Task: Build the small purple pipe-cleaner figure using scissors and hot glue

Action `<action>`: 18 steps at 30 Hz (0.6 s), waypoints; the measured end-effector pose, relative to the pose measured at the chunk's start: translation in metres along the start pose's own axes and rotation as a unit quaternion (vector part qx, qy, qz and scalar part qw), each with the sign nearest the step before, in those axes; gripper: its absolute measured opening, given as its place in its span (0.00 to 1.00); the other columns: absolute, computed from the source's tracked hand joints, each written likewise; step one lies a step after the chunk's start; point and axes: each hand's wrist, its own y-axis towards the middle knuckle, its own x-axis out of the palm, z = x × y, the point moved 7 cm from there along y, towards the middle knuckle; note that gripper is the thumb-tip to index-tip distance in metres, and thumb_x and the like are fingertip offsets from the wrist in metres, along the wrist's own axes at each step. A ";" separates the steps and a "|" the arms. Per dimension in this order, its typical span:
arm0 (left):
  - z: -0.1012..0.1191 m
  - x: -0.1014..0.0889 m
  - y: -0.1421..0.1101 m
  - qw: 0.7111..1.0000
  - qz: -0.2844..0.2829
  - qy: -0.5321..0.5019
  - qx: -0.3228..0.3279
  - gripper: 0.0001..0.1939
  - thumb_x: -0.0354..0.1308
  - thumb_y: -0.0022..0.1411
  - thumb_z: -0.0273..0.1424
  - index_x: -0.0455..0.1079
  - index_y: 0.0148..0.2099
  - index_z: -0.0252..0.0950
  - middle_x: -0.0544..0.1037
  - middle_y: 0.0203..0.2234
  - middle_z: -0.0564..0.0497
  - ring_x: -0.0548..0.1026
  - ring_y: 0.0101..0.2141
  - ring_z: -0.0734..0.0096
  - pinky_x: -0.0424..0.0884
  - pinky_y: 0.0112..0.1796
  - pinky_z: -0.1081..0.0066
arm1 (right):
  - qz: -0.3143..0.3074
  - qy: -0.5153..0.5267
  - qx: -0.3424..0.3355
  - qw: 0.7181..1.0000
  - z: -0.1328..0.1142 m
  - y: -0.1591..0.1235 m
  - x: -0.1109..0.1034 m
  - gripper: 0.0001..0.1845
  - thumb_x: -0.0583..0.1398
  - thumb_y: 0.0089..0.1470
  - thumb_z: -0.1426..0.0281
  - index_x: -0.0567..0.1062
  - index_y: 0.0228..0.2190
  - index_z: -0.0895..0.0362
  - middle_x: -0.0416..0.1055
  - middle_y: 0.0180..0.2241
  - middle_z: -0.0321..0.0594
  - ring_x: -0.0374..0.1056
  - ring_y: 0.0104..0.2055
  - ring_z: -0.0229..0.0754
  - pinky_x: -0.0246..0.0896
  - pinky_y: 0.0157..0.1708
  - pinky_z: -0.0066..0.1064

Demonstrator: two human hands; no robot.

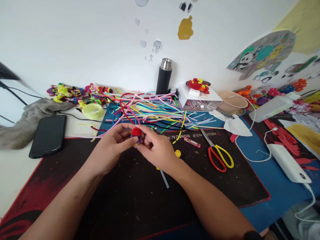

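Observation:
Between my two hands is a small pipe-cleaner figure [136,132], red on top with purple and a little yellow lower down. My left hand [113,144] pinches it from the left, thumb across its front. From the other side my right hand [158,145] is closed on it with curled fingers. Much of the figure is hidden behind the fingers. Just beyond the hands spreads a heap of loose pipe cleaners [150,111] in many colours. A translucent glue stick [164,179] lies on the black mat [120,206], partly under my right hand.
Scissors [217,151] with red and yellow handles lie right of my right hand. A black phone [48,136] is at left, near a yellow-green tape roll [93,111]. Behind stand a black thermos [164,77] and a white box [200,98]. A white power bank [290,163] trails cables.

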 end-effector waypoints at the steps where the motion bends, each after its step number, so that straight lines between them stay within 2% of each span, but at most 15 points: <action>1: 0.000 0.000 0.000 1.000 0.000 0.001 0.001 0.25 0.88 0.47 0.32 0.83 0.45 0.41 0.90 0.37 0.51 0.87 0.39 0.63 0.82 0.43 0.70 | -0.003 -0.001 0.003 1.000 0.000 0.000 0.000 0.34 0.71 0.68 0.68 0.75 0.71 0.49 0.70 0.25 0.25 0.65 0.26 0.35 0.59 0.33 0.28; 10: -0.002 -0.001 0.001 1.000 0.010 0.020 0.000 0.26 0.88 0.49 0.37 0.83 0.47 0.38 0.90 0.39 0.48 0.86 0.40 0.62 0.81 0.45 0.68 | -0.004 0.016 0.013 1.000 0.001 0.000 0.000 0.34 0.71 0.67 0.68 0.75 0.71 0.49 0.69 0.25 0.25 0.63 0.25 0.36 0.58 0.33 0.29; 18: -0.001 -0.001 -0.001 1.000 0.010 -0.017 -0.014 0.22 0.86 0.53 0.39 0.85 0.46 0.38 0.88 0.38 0.47 0.84 0.38 0.63 0.80 0.42 0.70 | -0.012 0.035 0.029 0.999 0.002 0.001 0.000 0.34 0.71 0.67 0.66 0.75 0.71 0.51 0.68 0.24 0.24 0.62 0.25 0.36 0.58 0.33 0.29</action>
